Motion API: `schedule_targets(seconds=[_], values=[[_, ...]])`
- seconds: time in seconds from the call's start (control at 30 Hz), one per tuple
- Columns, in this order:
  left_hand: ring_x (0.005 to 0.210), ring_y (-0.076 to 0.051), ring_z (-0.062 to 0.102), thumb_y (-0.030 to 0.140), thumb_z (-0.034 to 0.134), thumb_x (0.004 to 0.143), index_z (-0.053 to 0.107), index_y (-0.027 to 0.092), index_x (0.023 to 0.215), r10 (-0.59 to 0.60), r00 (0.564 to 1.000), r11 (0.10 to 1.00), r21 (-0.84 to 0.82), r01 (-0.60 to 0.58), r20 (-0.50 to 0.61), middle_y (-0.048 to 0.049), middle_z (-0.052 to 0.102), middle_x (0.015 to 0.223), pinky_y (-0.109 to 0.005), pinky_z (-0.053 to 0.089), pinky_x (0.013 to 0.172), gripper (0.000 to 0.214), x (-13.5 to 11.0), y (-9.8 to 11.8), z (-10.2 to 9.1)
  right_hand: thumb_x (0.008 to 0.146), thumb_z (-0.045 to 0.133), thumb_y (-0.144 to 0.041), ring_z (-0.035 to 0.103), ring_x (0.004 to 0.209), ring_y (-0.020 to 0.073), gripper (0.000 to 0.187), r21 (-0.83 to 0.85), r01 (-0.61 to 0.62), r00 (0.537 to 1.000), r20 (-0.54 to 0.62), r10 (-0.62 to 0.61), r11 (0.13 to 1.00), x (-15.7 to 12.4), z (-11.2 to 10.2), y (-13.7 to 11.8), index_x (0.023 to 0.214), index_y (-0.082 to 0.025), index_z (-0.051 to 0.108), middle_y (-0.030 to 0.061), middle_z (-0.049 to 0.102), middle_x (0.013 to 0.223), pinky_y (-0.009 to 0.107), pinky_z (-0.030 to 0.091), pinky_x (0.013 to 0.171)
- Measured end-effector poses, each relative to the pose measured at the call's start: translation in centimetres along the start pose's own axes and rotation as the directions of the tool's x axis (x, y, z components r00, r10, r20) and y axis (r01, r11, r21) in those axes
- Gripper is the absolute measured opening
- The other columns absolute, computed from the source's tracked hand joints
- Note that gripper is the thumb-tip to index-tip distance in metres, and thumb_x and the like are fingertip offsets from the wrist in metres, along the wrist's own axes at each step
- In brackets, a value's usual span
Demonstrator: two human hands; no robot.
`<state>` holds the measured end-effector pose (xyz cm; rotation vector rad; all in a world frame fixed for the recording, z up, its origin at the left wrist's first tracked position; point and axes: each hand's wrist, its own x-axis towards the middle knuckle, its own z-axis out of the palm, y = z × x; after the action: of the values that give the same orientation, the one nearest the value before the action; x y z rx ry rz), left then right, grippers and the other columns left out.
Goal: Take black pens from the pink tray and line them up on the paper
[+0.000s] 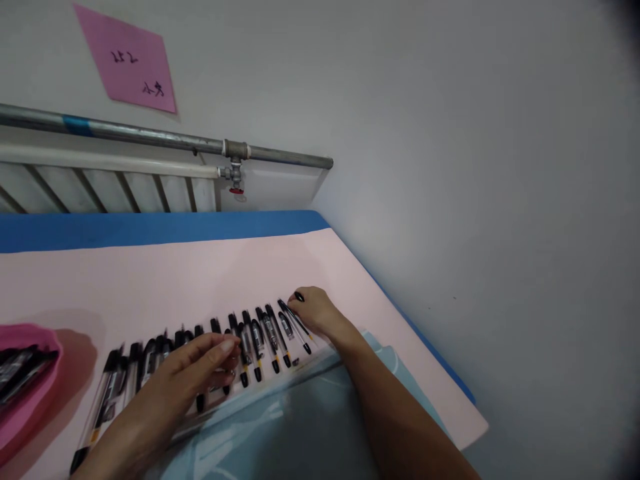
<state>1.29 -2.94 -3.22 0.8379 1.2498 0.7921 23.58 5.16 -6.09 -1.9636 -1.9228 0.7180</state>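
Pink sheet (200, 273) covers most of the desk (150, 230), which shows as a blue strip along the far and right edges. Lying on the sheet near the front is a row of pens (273, 333), black caps and clear barrels, side by side with the caps pointing away from the camera. The left hand (195, 367) sits over the middle of the row, fingers (227, 345) stretched out and loose. They're resting on top of a few pens and not gripping anything, and that part is a bit motion-blurred. The right hand (317, 312) is at the far right end of the row, just beside the last pen, with its fingers curled closed on a pen (299, 297), of which only a small black end pokes out on the top side. At the left edge there's a pink tray (25, 420) with more black pens in it, well apart from the right hand. A light blue cloth (300, 427) lies along the front under both forearms, touching the near ends of the row. Behind the desk is a white radiator (100, 190), a grey pipe (150, 137) with a little red valve (237, 191), and a pink note (127, 60) with scribbles on the wall.
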Motion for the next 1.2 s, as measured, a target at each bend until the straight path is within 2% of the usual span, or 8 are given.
schedule_targets(seconds=[0.27, 0.4, 0.6, 0.8, 0.9, 1.07, 1.2], values=[[0.077, -0.021, 0.062, 0.046, 0.069, 0.061, 0.068, 0.02, 0.079, 0.015, 1.0, 0.998, 0.055, -0.016, 0.009, -0.0049, 0.067, 0.072, -0.033, 0.047, 0.074, 0.031, 0.1, 0.2, 0.0, 0.074, 0.05, -0.015, 0.058, 0.08, 0.0152, 0.021, 0.018, 0.072, 0.997, -0.026, -0.072, 0.997, -0.3, 0.2, 0.8, 0.085, -0.019, 0.068, 0.0034, 0.068, 0.085, 0.021, 0.039, 0.068], [0.081, -0.023, 0.061, 0.047, 0.066, 0.064, 0.067, 0.02, 0.08, 0.016, 1.0, 0.996, 0.082, -0.018, 0.023, -0.0058, 0.067, 0.075, -0.034, 0.045, 0.077, 0.032, 0.0, 0.3, 0.0, 0.075, 0.049, -0.015, 0.058, 0.079, 0.0154, 0.022, 0.005, 0.106, 0.994, -0.037, -0.106, 0.994, -0.5, 0.2, 1.1, 0.086, -0.019, 0.067, 0.0038, 0.068, 0.084, 0.022, 0.039, 0.068], [0.084, -0.022, 0.061, 0.046, 0.062, 0.069, 0.065, 0.02, 0.082, 0.009, 0.997, 0.994, 0.109, -0.017, 0.076, -0.0046, 0.066, 0.078, -0.033, 0.045, 0.078, 0.029, 0.0, 0.0, -0.3, 0.078, 0.049, -0.02, 0.059, 0.08, 0.0146, 0.022, 0.032, 0.224, 0.974, -0.038, -0.222, 0.974, -0.5, 0.3, 1.3, 0.09, -0.021, 0.067, 0.0022, 0.068, 0.087, 0.022, 0.039, 0.07], [0.084, -0.021, 0.061, 0.046, 0.059, 0.072, 0.063, 0.02, 0.084, 0.013, 0.995, 0.988, 0.152, -0.028, 0.097, -0.0041, 0.066, 0.079, -0.032, 0.046, 0.077, 0.029, 0.1, -0.1, -0.7, 0.081, 0.047, -0.021, 0.058, 0.077, 0.0141, 0.022, -0.009, 0.261, 0.965, -0.021, -0.261, 0.965, -0.3, 0.3, 1.4, 0.091, -0.021, 0.066, 0.002, 0.067, 0.085, 0.022, 0.037, 0.067], [0.086, -0.022, 0.061, 0.047, 0.057, 0.073, 0.062, 0.02, 0.086, 0.003, 0.993, 0.983, 0.184, -0.025, 0.116, -0.0036, 0.065, 0.08, -0.034, 0.046, 0.08, 0.031, 0.1, 0.1, -0.7, 0.08, 0.046, -0.019, 0.057, 0.077, 0.0141, 0.023, -0.056, 0.256, 0.966, -0.004, -0.257, 0.965, -0.4, 0.1, 1.2, 0.092, -0.021, 0.065, 0.0026, 0.067, 0.087, 0.022, 0.036, 0.067], [0.085, -0.022, 0.061, 0.049, 0.057, 0.072, 0.062, 0.02, 0.091, 0.004, 0.996, 0.982, 0.187, -0.02, 0.086, -0.0042, 0.066, 0.083, -0.036, 0.046, 0.081, 0.036, 0.3, -0.1, -0.6, 0.077, 0.043, -0.013, 0.056, 0.077, 0.0141, 0.027, -0.206, 0.201, 0.98, 0.047, -0.196, 0.958, -1.5, -0.9, 1.0, 0.094, -0.02, 0.063, 0.0036, 0.066, 0.089, 0.021, 0.034, 0.064], [0.086, -0.02, 0.061, 0.049, 0.057, 0.072, 0.062, 0.02, 0.095, 0.004, 0.997, 0.981, 0.195, -0.019, 0.072, -0.0053, 0.067, 0.092, -0.034, 0.047, 0.081, 0.037, 0.5, -0.3, -0.7, 0.077, 0.042, -0.014, 0.056, 0.073, 0.0154, 0.024, -0.354, 0.184, 0.981, 0.119, -0.151, 0.917, -3.2, -1.9, 0.7, 0.086, -0.018, 0.063, 0.006, 0.066, 0.084, 0.023, 0.032, 0.059]])
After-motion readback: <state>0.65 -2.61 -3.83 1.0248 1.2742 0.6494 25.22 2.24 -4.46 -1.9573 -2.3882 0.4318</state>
